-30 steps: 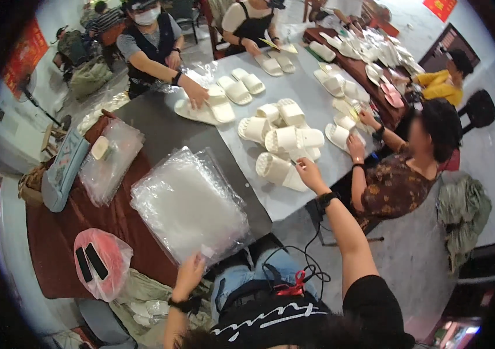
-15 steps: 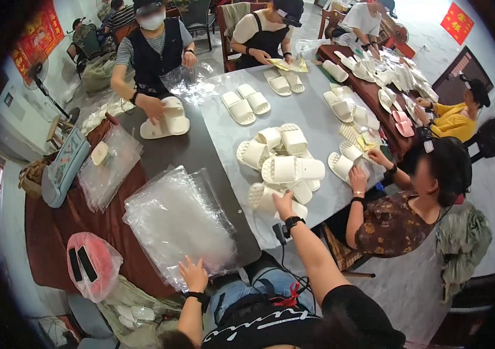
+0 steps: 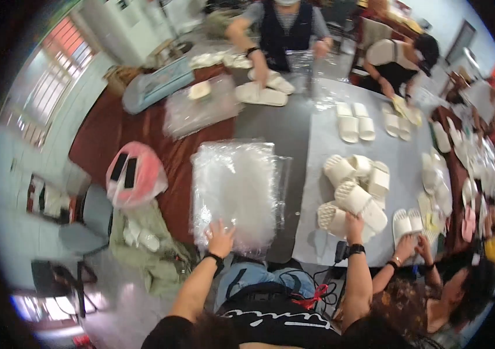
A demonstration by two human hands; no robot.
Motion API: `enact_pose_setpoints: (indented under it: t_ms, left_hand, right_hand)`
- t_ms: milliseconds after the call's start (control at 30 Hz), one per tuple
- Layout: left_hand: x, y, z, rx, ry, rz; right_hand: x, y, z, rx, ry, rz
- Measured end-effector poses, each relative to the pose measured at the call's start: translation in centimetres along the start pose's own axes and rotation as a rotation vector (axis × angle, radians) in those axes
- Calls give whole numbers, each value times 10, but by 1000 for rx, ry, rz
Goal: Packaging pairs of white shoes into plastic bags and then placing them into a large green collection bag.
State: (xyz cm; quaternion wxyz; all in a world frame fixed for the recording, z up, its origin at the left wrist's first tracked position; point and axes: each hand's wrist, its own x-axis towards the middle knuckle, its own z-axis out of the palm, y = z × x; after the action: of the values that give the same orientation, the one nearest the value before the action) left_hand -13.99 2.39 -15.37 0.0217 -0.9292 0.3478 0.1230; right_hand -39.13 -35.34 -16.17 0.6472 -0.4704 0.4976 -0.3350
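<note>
My left hand (image 3: 220, 237) rests with spread fingers on the near edge of a stack of clear plastic bags (image 3: 234, 192) lying on the table. My right hand (image 3: 354, 220) reaches into a pile of cream slippers (image 3: 353, 195) on the grey table top (image 3: 323, 145) and touches the nearest slipper; whether it grips it I cannot tell. A black band sits on each wrist.
A seated person's hands (image 3: 410, 244) hold a slipper pair at my right. Across the table a person in a dark vest (image 3: 288, 29) handles slippers. A pink bag (image 3: 134, 174), another plastic-bag pile (image 3: 198, 107) and a dark red cloth (image 3: 108, 134) lie to the left.
The view has swung so the table sits more centred. My right hand moved in from the table edge to the slipper pile. My left hand stays on the plastic bags.
</note>
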Motion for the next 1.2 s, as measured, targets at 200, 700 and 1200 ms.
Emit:
enact_pose_setpoints:
  t_ms: [200, 700, 1200]
  left_hand:
    - [7, -17, 13, -1, -156, 103]
    - [35, -66, -10, -489, -256, 292]
    - [36, -110, -176, -2088, -38, 82]
  right_hand:
    - [-53, -41, 45, 138, -141, 97]
    - [-113, 23, 230, 174, -470, 404]
    - [-316, -32, 390, -448, -1545, 125]
